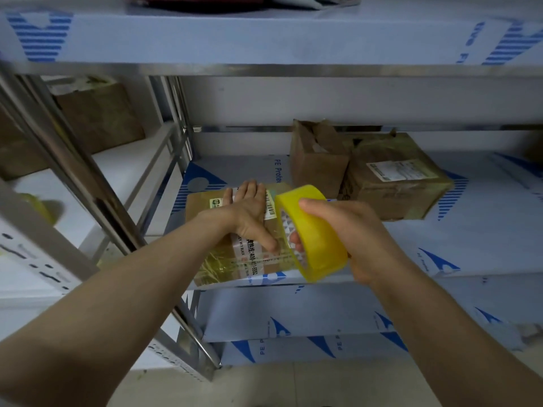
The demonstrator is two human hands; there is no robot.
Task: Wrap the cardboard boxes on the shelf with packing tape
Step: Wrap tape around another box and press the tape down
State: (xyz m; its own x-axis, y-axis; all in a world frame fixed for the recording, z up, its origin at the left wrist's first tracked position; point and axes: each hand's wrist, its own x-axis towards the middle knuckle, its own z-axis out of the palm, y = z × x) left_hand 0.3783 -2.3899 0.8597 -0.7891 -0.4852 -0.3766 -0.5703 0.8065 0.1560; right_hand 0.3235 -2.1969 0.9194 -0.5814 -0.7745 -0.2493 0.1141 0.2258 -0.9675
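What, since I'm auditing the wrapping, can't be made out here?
Head view:
- Near box top: partly hidden by left hand and tape roll held by right hand.
- Far box label: print too small.
- Top-shelf items: cut off by upper edge.

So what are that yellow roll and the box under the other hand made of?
The yellow roll looks like glossy plastic tape; its smooth band gleams. The box looks like matte brown cardboard with white paper labels, its near end under shiny, wrinkled yellowish film.

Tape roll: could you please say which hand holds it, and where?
The right hand grips the tape roll, thumb outside, fingers through the core; the left hand lies flat on the box.
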